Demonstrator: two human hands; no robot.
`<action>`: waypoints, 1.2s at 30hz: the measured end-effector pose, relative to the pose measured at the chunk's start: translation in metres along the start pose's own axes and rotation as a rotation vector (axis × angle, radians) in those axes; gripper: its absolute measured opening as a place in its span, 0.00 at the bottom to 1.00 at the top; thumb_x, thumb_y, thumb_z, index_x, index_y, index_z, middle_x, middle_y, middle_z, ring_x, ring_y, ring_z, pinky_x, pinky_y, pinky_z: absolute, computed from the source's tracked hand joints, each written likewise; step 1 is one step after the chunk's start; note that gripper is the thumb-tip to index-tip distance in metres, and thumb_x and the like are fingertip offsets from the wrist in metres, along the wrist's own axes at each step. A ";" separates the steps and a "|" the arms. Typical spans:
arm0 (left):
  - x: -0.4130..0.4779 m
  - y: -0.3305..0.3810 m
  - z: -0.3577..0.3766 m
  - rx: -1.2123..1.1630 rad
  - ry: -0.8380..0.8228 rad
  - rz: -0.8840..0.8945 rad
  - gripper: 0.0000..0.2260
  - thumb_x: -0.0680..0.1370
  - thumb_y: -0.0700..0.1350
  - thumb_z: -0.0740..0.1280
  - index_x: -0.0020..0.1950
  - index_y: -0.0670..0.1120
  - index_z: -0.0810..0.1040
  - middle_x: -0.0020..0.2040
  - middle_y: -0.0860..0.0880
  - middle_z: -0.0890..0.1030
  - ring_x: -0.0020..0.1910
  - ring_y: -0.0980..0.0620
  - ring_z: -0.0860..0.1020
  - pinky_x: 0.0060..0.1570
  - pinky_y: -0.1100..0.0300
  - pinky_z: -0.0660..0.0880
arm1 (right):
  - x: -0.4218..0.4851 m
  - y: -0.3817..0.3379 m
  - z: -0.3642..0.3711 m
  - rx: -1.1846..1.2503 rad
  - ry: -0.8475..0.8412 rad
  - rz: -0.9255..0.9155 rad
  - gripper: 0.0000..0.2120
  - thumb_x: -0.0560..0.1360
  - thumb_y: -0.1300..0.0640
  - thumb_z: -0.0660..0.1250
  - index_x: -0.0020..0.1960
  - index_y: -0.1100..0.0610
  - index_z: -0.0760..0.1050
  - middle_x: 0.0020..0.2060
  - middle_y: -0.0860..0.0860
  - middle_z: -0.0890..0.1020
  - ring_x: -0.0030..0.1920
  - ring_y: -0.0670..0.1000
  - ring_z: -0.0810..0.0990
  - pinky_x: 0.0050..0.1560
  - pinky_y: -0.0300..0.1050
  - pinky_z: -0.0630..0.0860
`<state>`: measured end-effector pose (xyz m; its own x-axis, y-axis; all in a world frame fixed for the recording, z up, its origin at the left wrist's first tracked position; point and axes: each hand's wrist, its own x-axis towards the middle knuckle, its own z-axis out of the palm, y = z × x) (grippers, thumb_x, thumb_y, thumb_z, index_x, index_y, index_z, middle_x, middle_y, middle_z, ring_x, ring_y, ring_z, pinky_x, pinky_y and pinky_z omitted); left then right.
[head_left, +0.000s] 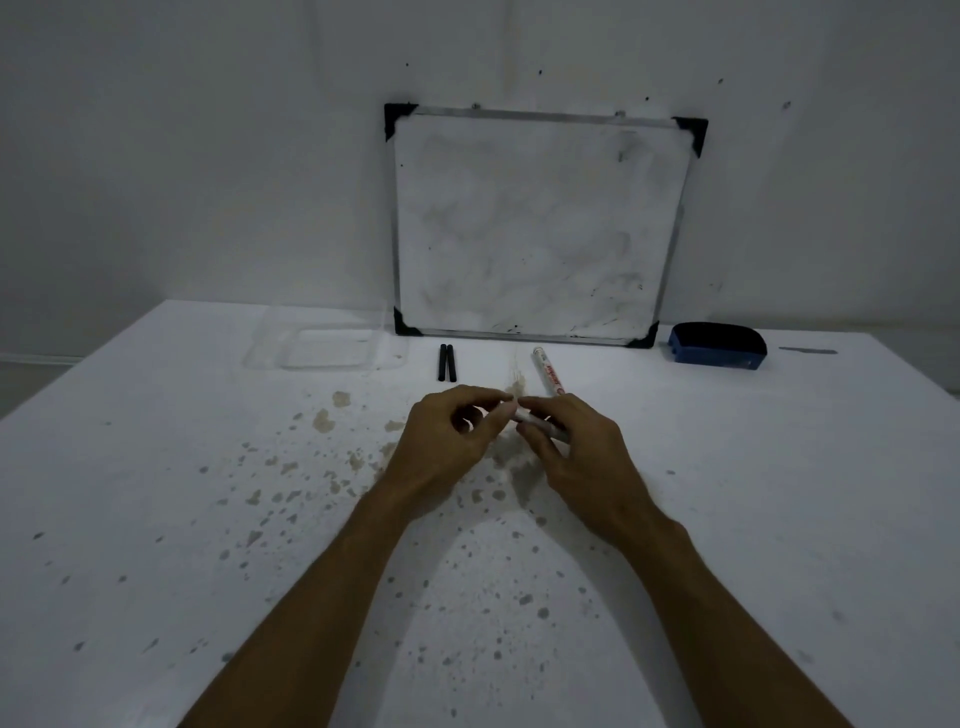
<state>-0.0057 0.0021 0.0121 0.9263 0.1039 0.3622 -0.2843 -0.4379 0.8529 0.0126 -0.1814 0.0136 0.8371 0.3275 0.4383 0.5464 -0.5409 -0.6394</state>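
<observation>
Gripping a marker (532, 420) over the stained table (156, 467) | left hand (447, 441) is pinching its left end | right hand (576, 452) is clasping its barrel

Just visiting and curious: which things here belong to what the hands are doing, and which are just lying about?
In use: white marker pen, held by left hand and right hand.

Lying about, untouched: second white marker with red print, two short black cylinders, smudged metal-framed whiteboard, dark blue eraser block, clear plastic tray.
</observation>
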 end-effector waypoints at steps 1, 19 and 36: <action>-0.001 0.003 0.001 -0.043 0.005 -0.023 0.09 0.79 0.51 0.71 0.58 0.51 0.85 0.48 0.56 0.86 0.45 0.56 0.85 0.47 0.64 0.81 | 0.000 -0.001 0.000 0.025 0.004 0.005 0.18 0.80 0.51 0.69 0.69 0.54 0.76 0.58 0.49 0.82 0.56 0.41 0.79 0.61 0.33 0.76; -0.006 0.029 0.033 -1.111 -0.065 -0.748 0.19 0.83 0.49 0.66 0.63 0.33 0.79 0.59 0.34 0.84 0.57 0.42 0.84 0.59 0.52 0.81 | 0.009 -0.009 0.003 0.768 0.317 0.637 0.17 0.82 0.46 0.65 0.49 0.60 0.81 0.33 0.49 0.78 0.35 0.47 0.74 0.39 0.43 0.73; -0.008 0.023 0.025 -1.440 -0.178 -0.870 0.21 0.86 0.47 0.54 0.66 0.34 0.78 0.44 0.38 0.86 0.40 0.44 0.86 0.56 0.52 0.77 | -0.001 -0.025 0.008 0.097 0.092 0.188 0.16 0.81 0.42 0.63 0.52 0.53 0.80 0.40 0.46 0.87 0.39 0.43 0.86 0.46 0.47 0.84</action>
<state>-0.0136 -0.0317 0.0194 0.9041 -0.2797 -0.3231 0.4025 0.8114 0.4238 -0.0017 -0.1620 0.0234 0.9209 0.1536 0.3581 0.3846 -0.5070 -0.7714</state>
